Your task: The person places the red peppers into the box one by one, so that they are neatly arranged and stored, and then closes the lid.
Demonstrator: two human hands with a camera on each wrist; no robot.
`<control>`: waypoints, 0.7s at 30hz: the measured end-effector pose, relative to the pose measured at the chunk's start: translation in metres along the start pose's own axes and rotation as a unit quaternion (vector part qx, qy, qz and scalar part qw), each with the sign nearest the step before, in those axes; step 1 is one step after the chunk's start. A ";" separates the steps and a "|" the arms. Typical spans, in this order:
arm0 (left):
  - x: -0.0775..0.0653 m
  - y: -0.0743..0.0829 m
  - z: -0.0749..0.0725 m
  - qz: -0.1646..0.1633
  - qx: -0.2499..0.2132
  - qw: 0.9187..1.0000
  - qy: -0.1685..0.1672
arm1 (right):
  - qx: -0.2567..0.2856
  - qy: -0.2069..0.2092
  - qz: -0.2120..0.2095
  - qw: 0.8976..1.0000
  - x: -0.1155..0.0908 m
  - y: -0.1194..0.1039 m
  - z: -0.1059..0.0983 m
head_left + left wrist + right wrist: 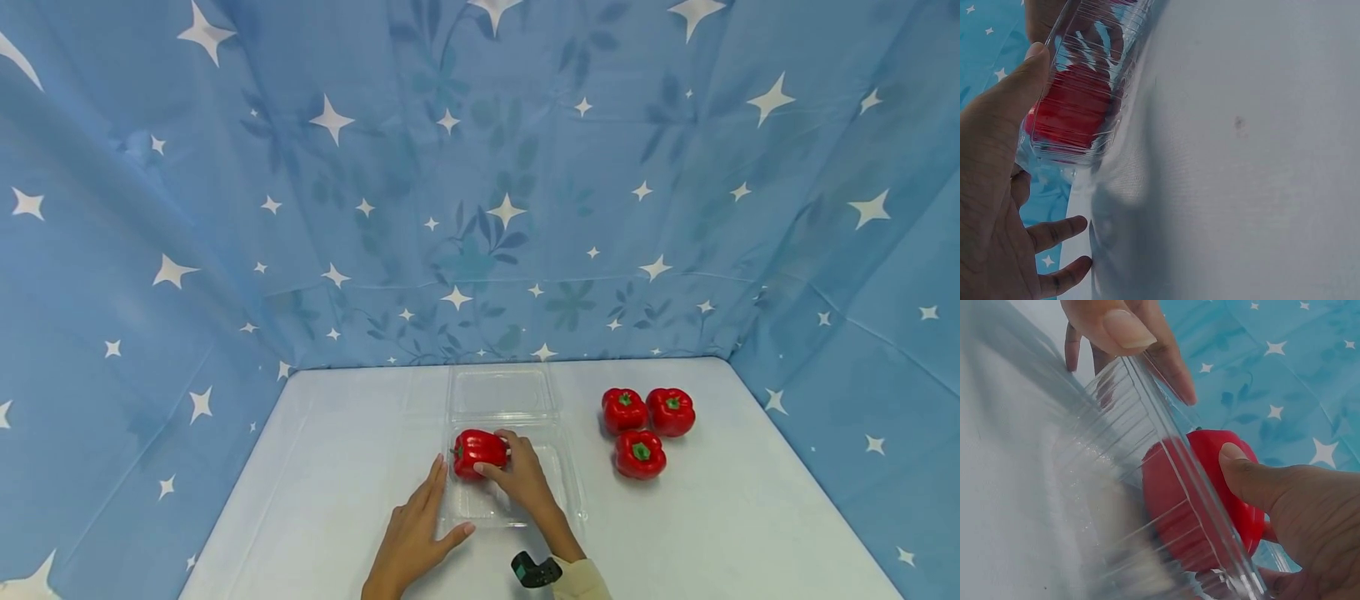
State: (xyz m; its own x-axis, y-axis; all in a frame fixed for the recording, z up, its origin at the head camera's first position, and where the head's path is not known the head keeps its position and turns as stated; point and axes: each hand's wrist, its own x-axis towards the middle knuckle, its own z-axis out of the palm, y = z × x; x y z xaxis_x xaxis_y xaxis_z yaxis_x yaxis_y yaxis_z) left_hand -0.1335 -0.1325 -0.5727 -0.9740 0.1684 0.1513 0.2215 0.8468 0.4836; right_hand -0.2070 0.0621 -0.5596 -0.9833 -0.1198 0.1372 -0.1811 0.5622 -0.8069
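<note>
A red bell pepper lies on its side in the left part of a clear plastic clamshell box, whose lid is folded back on the table. My right hand grips the pepper from its right end, thumb on the near side. My left hand is at the box's left side with straight fingers and the thumb spread toward the front edge. In the left wrist view, the left thumb touches the box's rim, and the pepper shows through the ribbed wall.
Three more red bell peppers, one at the front, one at the left and one at the right, stand grouped on the white table right of the box. A blue star-patterned curtain hangs behind and at both sides.
</note>
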 end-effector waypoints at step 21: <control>0.001 0.000 0.000 -0.003 -0.003 1.000 0.000 | -0.003 0.001 0.006 1.000 -0.003 -0.005 -0.001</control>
State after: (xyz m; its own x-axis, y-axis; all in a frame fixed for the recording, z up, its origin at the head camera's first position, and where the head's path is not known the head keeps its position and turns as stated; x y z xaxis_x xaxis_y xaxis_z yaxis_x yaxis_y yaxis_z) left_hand -0.1347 -0.1324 -0.5730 -0.9755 0.1621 0.1488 0.2151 0.8449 0.4898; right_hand -0.2035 0.0602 -0.5552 -0.9855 -0.1105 0.1285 -0.1687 0.5690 -0.8048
